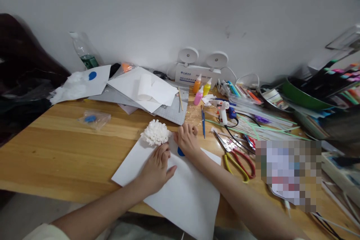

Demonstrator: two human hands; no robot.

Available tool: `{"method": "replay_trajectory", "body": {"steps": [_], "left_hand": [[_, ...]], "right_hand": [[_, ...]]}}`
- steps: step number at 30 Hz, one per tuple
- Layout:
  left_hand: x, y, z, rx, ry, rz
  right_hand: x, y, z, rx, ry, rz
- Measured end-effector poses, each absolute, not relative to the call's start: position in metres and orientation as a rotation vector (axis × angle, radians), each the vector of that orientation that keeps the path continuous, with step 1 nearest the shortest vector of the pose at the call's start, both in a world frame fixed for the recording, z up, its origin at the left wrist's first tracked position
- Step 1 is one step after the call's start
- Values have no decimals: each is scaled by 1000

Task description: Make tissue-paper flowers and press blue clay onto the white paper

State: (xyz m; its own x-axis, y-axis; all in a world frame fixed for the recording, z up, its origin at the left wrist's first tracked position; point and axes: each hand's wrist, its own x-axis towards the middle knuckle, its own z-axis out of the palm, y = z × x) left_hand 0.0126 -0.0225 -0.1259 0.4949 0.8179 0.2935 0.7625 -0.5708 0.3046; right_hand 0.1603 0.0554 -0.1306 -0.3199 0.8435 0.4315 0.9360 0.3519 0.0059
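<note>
A white sheet of paper [185, 195] lies at the front of the wooden table. A fluffy white pom-pom-like clump [154, 132] rests at its far left edge. My left hand [159, 167] lies over the sheet, thumb spread from the fingers, fingertips by the near side of the clump. Just right of the clump, my right hand [188, 140] has its fingers curled at the sheet's far edge; what is in them, if anything, is hidden. A blue spot [180, 152] on the sheet shows partly beneath this hand.
At right lie scissors [236, 161], a white glue gun [222, 110], blue brushes [203, 122] and clear sticks. Small paint bottles [198, 95] stand behind. Papers [146, 86] cover a grey cutting mat [168, 113]. A plastic bottle [84, 52] and small bag [97, 119] are left.
</note>
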Motion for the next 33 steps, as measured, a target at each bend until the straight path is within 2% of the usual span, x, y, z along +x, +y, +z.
{"method": "replay_trajectory", "body": {"steps": [6,10,14,17,20,23,33], "left_hand": [[11,-21,-124,2663,1357,534],[11,-22,-122,2702,1361,447],[16,-29,-122,2668,1542,437],[21,-30,-120,2606,1627,453],[23,-26,-117,2602,1480,451],[23,-22,-115,2632,1347,375],[24,-21,-114,2621,1365,298]], "right_hand": [[166,67,-126,-1565,-2250,-221],[191,82,-100,-1607,-2162,-163],[212,57,-78,-1466,-2228,-10],[210,20,-85,-1285,-2379,125],[201,-9,-104,-1213,-2521,135],[194,-21,-116,-1261,-2540,118],[198,-34,-116,-1336,-2512,35]]}}
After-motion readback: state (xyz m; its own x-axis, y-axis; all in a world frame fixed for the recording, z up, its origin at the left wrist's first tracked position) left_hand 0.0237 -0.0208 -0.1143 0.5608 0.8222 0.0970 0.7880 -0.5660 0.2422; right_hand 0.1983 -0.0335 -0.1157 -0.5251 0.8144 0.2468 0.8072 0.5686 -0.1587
